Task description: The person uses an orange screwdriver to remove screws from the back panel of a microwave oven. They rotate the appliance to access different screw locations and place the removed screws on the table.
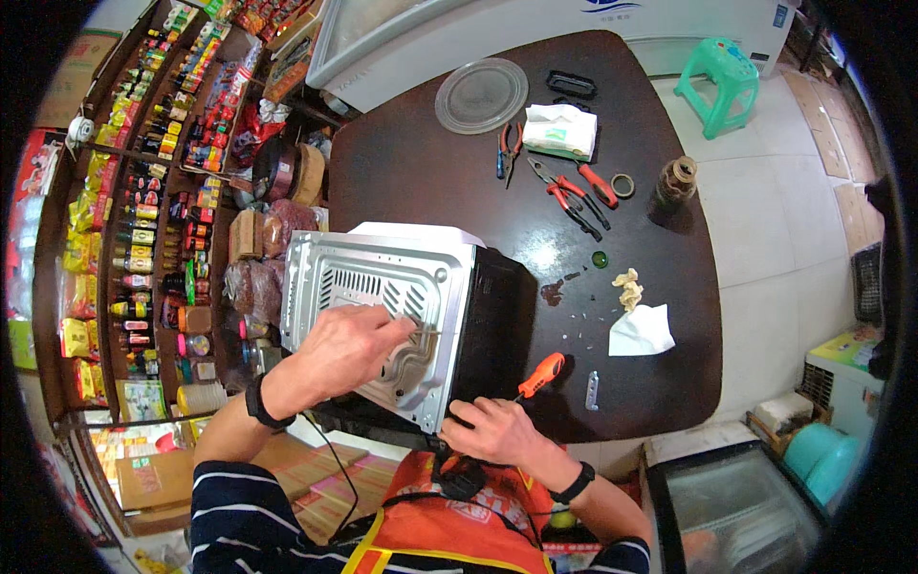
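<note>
A microwave oven (491, 316) lies on the table with its pressed-metal panel (378, 277), slotted with vents, facing up. My left hand (349, 349) is over this panel, thumb and fingers pinched together. A thin line shows beside the fingertips, but what they hold is too small to make out. At the near right corner of the oven, my right hand (497, 432) has its fingers curled against the edge. Just beyond that hand lies a screwdriver (542, 375) with an orange handle, its shaft pointing toward the knuckles. A small metal strip (593, 390) is to its right.
Farther back on the dark table (402, 163) are pliers (569, 196), a tape roll (622, 185), a tissue pack (560, 132), a round glass plate (482, 96) and a brown jar (677, 187). Stocked shelves (143, 220) stand left; a green stool (719, 86) stands far right.
</note>
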